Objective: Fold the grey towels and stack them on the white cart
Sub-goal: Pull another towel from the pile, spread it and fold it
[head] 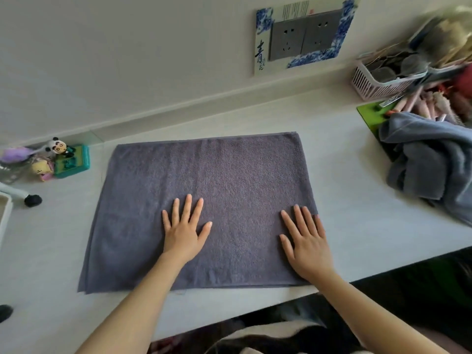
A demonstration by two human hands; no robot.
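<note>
White countertop [344,175] against pale wall. Grey towel [204,180] spread flat at centre, doubled over, layered edges visible at left. Left hand [182,235] flat on towel near middle, fingers straight and splayed. Right hand [307,245] flat by towel's right edge, fingers straight. Unfolded grey towels [429,159] heaped at right. Panda figurine [57,146] far left; pink basket [373,83] beyond heap.

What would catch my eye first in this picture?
A grey towel lies spread flat in the middle of the white table, with the left hand and the right hand pressed open on its near half. At the right edge sits a crumpled heap of towels.
</note>
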